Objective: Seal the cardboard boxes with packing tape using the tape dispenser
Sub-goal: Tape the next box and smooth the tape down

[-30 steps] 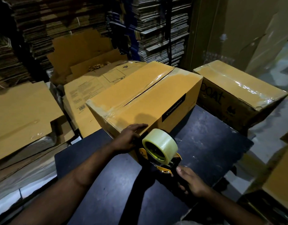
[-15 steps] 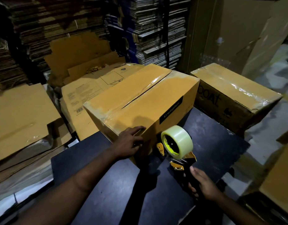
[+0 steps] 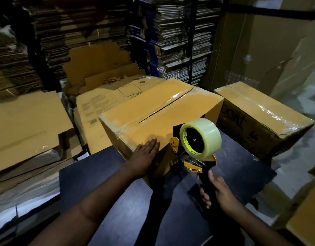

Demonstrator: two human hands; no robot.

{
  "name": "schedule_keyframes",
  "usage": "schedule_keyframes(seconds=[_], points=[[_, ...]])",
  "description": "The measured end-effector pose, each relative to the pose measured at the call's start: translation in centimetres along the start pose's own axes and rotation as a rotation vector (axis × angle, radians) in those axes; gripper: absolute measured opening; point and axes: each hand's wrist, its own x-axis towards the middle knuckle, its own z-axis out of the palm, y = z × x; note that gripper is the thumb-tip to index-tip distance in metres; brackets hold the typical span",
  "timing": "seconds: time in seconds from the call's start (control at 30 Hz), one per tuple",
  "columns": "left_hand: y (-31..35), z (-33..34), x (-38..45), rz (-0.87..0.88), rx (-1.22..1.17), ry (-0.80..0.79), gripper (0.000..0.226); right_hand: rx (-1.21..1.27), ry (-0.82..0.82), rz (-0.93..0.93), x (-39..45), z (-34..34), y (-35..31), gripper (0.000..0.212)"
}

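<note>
1. Dim, warm light is falling from above.
2. Glare is streaking the taped box (image 3: pixel 263 110).
3. Arm shadows are crossing the counter (image 3: pixel 92 185).
4. Wide-angle distortion is bending soft, dark edges.

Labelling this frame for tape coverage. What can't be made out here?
- Head view: dispenser blade and any tape end, hidden behind the roll and guard.
- Box near face below the left hand: dark and shadowed, tape there unreadable.
- Centre seam's far end: glare, seal unclear.
- Right hand grip on the handle: fingers partly hidden.
- Box contents: flaps closed.
</note>
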Motion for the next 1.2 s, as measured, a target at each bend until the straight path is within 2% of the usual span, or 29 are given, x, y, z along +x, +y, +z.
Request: schedule_keyframes(seconds=[0.23,0.4,0.53,0.63,0.7,0.83,0.9,1.0,1.07,1.13,1.2], points=[[-0.3,0.5,-2.7,-0.127,-0.223,0.164,0.082,-0.042,-0.131,-0.039,2.0,2.2,-2.2,0.073],[-0.6,1.4,-8.3,-0.105,-0.335,0.385,0.061,-0.043,-0.24,-0.007,3.6,5.5,-3.4,0.078],[-0.5,1.8,-13.1,-0.074,-0.397,0.387,0.067,-0.015,-0.32,0.078,4.7,8.9,-3.7,0.066],[-0.2,1.7,-16.9,-0.01,-0.545,0.435,0.065,-0.027,-0.427,0.122,5.7,11.2,-3.5,0.085],[0.1,2.0,-18.8,-0.048,-0.624,0.466,0.053,-0.069,-0.504,0.118,6.0,12.9,-3.2,0.083],[0.9,3.3,-20.9,-0.16,-0.616,0.628,0.033,-0.071,-0.605,0.143,6.4,16.3,-2.6,0.08],[1.7,4.6,-21.4,-0.263,-0.583,0.783,0.033,-0.078,-0.636,0.16,6.6,17.2,-2.0,0.081],[3.2,6.4,-20.9,-0.519,-0.549,1.025,0.043,-0.053,-0.662,0.223,7.2,17.6,-1.4,0.079],[4.2,6.4,-20.3,-0.681,-0.743,1.163,0.054,-0.036,-0.673,0.267,7.4,17.5,-1.1,0.073],[4.8,6.2,-19.8,-0.804,-1.101,1.267,0.059,-0.022,-0.675,0.302,7.7,17.4,-0.9,0.072],[4.8,6.2,-19.8,-0.888,-1.263,1.272,0.053,-0.011,-0.679,0.33,7.9,17.4,-0.8,0.078]])
